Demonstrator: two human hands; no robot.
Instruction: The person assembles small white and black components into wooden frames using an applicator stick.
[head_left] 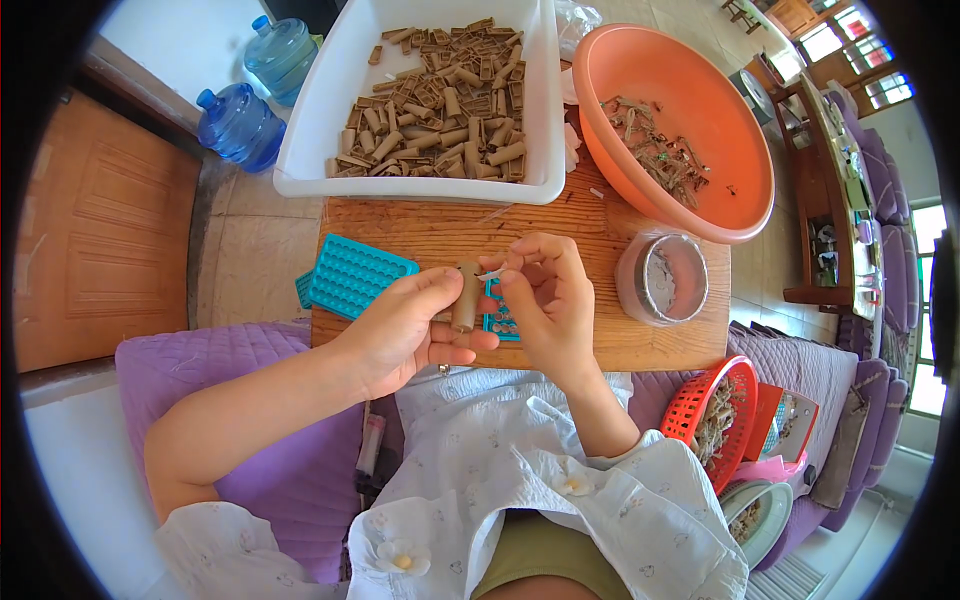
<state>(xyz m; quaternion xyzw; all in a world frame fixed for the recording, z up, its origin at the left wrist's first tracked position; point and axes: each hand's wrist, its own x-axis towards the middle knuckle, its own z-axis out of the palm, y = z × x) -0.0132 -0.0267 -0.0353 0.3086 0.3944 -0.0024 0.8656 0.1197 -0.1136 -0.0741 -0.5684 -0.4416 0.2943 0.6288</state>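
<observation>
A tan-brown, tube-like piece [467,297] lies across the fingers of my left hand [410,318], with the thumb pressing on its upper part. Close to the top of that piece, my right hand [548,305] pinches a small, thin whitish strip [490,274] between thumb and fingertips. Below and between the hands, a small teal tray [503,324] holds several tiny light pieces and is partly covered by my fingers. Left of it on the table rests a teal tray with rows of round hollows [358,277], overlapping another teal tray edge [304,290].
On the wooden table [420,222] a white bin [420,187] of similar brown pieces stands at the back. An orange basin [700,100] with dry scraps and a round clear container [636,285] are to the right. Beyond the right edge sits a red basket [735,400]; blue water bottles [240,125] stand back left.
</observation>
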